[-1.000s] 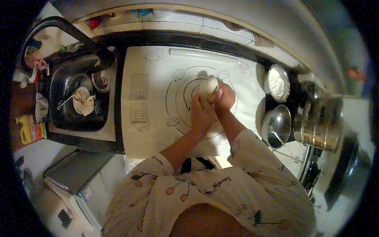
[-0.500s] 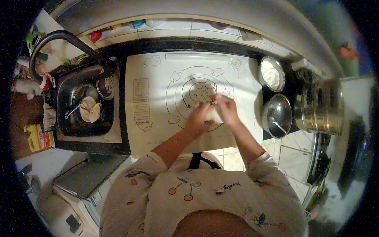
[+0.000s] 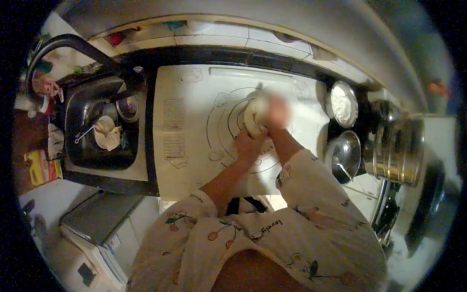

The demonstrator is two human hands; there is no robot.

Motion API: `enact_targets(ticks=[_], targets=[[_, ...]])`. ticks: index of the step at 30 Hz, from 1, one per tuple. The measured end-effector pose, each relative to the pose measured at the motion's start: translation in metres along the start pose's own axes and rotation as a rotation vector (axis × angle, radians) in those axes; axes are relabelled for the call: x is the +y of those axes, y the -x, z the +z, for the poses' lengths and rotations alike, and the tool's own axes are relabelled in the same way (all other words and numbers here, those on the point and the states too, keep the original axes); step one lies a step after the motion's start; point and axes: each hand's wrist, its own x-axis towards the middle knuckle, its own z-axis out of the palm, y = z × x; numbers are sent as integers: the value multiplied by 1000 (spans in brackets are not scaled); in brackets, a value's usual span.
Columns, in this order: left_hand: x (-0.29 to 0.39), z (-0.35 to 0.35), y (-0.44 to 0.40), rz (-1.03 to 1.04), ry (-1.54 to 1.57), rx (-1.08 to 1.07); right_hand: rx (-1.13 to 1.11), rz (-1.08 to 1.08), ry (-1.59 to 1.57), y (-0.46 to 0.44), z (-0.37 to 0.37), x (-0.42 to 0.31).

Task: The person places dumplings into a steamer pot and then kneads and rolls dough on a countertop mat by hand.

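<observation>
A pale, smooth lump of dough (image 3: 251, 118) is over the middle of a white kneading mat (image 3: 194, 177) printed with dark rings. At the dough's near end, my left hand (image 3: 249, 144) is closed around it. My right hand (image 3: 277, 114) is against the dough's right side, but a blur hides its fingers.
Right of the mat are a metal bowl of white flour (image 3: 343, 104), a steel bowl with a spoon (image 3: 344, 152) and a large steel pot (image 3: 401, 151). On the left, a black sink (image 3: 78, 153) holds dishes under a black faucet (image 3: 73, 41). A rolled white strip (image 3: 248, 75) lies along the mat's back edge.
Both hands and the dough have moved away from my body, further over the printed rings. More of the dough shows now, and my right hand has become blurred. The camera view has shifted slightly.
</observation>
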Motion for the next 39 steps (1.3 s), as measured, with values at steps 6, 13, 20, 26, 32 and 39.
enact_targets(ticks=[6,13,20,26,32,39], targets=[[-30,-10,-15,255,133,-65,-499,452,-443,-8,-49,-3],[-40,-67,-7,463,-322,-448,-430,142,-540,78,-131,-79],[-31,-76,-8,390,-31,-482,-82,-146,-300,84,-103,-99],[-56,-37,-24,471,-357,-96,-276,431,-333,51,-59,-85],[-31,-62,2,484,-361,-376,-697,897,-969,21,-109,-35],[-44,-64,26,884,-304,-445,-351,-104,-448,86,-144,-61]])
